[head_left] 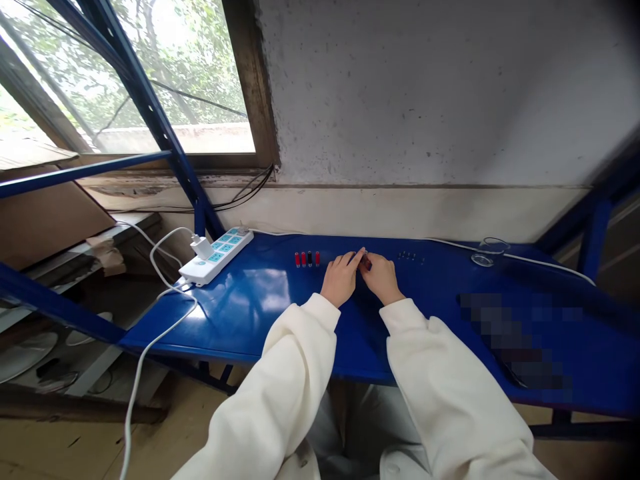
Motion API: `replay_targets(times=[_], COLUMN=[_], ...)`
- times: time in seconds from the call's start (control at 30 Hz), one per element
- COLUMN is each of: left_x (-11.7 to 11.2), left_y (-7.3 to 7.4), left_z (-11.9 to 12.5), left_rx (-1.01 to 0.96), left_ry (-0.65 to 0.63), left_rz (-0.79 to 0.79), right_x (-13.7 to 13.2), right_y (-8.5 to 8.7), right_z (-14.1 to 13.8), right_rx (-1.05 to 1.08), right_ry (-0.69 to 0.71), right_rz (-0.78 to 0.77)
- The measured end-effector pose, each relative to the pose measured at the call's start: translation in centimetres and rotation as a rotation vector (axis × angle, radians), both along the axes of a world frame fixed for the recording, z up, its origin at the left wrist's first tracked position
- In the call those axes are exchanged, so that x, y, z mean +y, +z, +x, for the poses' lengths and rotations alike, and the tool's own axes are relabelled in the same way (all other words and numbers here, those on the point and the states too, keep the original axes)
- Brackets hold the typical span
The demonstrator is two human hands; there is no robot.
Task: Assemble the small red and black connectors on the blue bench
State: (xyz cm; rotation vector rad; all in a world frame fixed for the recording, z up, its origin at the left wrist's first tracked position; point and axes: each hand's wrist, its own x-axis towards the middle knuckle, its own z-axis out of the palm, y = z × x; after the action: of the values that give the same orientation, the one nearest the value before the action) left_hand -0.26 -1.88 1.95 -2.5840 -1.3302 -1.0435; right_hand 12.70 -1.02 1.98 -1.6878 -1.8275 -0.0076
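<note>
Both my hands meet over the far middle of the blue metal bench (260, 307), sleeves in cream fabric. My left hand (341, 278) is curled, its fingertips pinched against those of my right hand (380, 277), which is also closed. Between the fingertips a small dark reddish piece (367, 263) shows, too small to name. Just left of my left hand stand several small upright pieces (307, 259), red ones and a black one, in a row. To the right of my right hand lies a row of tiny dark parts (411, 256).
A white power strip (219, 253) with a plugged white charger (202, 247) lies at the bench's far left, its cable hanging off the front edge. A clear glass dish (489, 251) sits far right. Blue frame struts, a window and a wall stand behind.
</note>
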Motion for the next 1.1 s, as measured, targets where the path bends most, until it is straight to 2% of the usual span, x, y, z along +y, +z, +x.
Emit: replay_targets(times=[0.1, 0.2, 0.37, 0.53, 0.73, 1.1], left_x=[0.4, 0.8, 1.2, 0.9, 0.3, 0.1], left_y=[0.0, -0.5, -1.4, -1.7, -1.5, -1.3], left_z=[0.1, 0.0, -0.5, -0.9, -0.9, -0.8], left_rx=[-0.014, -0.119, -0.382, -0.554, -0.619, -0.733], left_ry=[0.018, 0.019, 0.040, 0.063, 0.034, 0.020], left_rz=[0.016, 0.001, -0.110, -0.193, -0.207, -0.218], right_x=[-0.1, 0.0, 0.1, 0.3, 0.5, 0.2], right_y=[-0.3, -0.3, -0.5, -1.0, -1.5, -1.1], right_z=[0.3, 0.4, 0.4, 0.4, 0.7, 0.5], right_rx=[-0.081, -0.105, -0.048, 0.012, 0.033, -0.011], right_ry=[0.027, 0.099, 0.189, 0.224, 0.227, 0.195], right_rz=[0.042, 0.044, 0.008, 0.003, -0.024, -0.063])
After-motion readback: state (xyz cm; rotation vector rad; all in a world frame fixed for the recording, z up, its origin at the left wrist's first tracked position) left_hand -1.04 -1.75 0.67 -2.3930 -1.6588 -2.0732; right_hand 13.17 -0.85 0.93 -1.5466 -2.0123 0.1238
